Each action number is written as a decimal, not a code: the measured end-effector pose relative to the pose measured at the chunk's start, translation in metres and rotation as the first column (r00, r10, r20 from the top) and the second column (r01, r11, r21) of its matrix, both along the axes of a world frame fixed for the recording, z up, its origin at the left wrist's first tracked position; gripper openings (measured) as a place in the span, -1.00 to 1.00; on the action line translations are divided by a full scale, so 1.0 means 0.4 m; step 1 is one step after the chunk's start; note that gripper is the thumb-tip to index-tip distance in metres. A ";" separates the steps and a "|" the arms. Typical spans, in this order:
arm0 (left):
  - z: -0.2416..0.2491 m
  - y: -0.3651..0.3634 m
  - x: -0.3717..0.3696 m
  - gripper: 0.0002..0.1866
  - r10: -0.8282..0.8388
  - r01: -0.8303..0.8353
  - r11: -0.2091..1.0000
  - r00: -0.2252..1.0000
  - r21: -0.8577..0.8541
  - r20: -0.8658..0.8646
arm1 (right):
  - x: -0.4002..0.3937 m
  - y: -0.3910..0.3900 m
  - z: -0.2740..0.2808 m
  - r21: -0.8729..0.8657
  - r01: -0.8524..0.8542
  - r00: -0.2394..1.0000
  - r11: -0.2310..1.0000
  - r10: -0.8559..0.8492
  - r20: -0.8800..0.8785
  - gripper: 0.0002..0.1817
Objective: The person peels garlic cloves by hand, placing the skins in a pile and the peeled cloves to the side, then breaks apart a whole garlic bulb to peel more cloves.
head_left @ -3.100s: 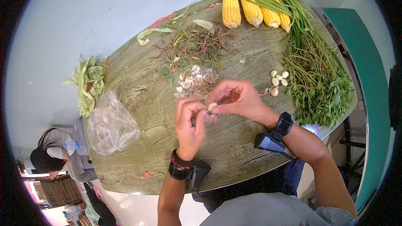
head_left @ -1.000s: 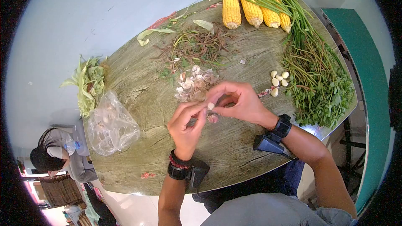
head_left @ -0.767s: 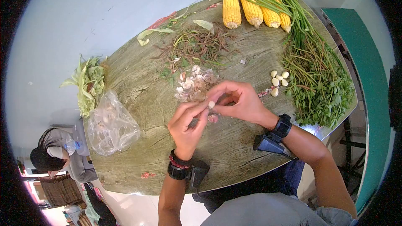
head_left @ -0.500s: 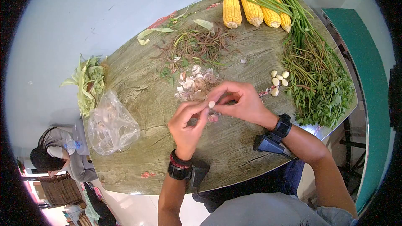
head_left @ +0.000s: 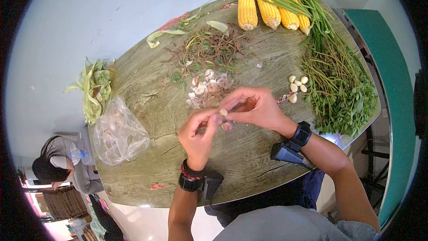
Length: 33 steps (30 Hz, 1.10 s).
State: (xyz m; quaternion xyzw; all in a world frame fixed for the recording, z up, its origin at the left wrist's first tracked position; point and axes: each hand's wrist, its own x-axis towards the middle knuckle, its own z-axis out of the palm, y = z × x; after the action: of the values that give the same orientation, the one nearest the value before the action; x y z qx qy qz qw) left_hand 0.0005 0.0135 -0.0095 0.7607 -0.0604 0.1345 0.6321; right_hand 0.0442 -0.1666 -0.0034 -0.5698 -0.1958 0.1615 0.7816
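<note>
A pale garlic clove (head_left: 224,112) is pinched between the fingertips of my right hand (head_left: 256,109). My left hand (head_left: 198,129) is closed, its thumb and forefinger pressed together at the lower left side of the clove; whether it grips a bit of skin there is too small to tell. Just beyond my hands lies a heap of garlic skins and cloves (head_left: 207,85). A pinkish piece of garlic (head_left: 227,126) rests on the table under my fingers. Several peeled cloves (head_left: 293,87) sit in a group to the right of my right hand.
The wooden table (head_left: 147,80) also holds yellow corn cobs (head_left: 247,9), a pile of green stems and leaves (head_left: 341,89), brown stem scraps (head_left: 209,49), corn husks (head_left: 96,87) and a clear plastic bag (head_left: 120,131). A person (head_left: 62,163) is beyond the table's left edge.
The clove has turned slightly and shifted a little to the left. My left fingertips have moved slightly down and away from it.
</note>
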 end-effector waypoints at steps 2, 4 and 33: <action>0.000 0.001 -0.001 -0.86 0.026 -0.027 1.000 0.999 -0.016 -0.042 | 0.003 0.002 -0.010 0.012 0.007 1.000 1.000 -0.007 0.027 -0.74; 0.019 -0.004 0.004 -0.83 0.016 -0.027 0.993 0.996 0.117 0.092 | 0.003 0.002 -0.012 0.044 -0.002 1.000 0.999 0.001 0.020 -0.74; 0.005 0.009 0.005 -0.88 -0.111 0.109 0.993 0.993 -0.054 -0.044 | 0.005 -0.006 -0.016 -0.059 0.073 0.984 0.996 -0.063 0.166 -0.83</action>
State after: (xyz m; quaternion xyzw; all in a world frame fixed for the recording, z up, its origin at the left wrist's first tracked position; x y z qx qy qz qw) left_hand 0.0026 0.0169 -0.0076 0.7427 -0.0838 0.0829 0.6591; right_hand 0.0463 -0.1691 -0.0099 -0.6126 -0.2346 0.0934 0.7489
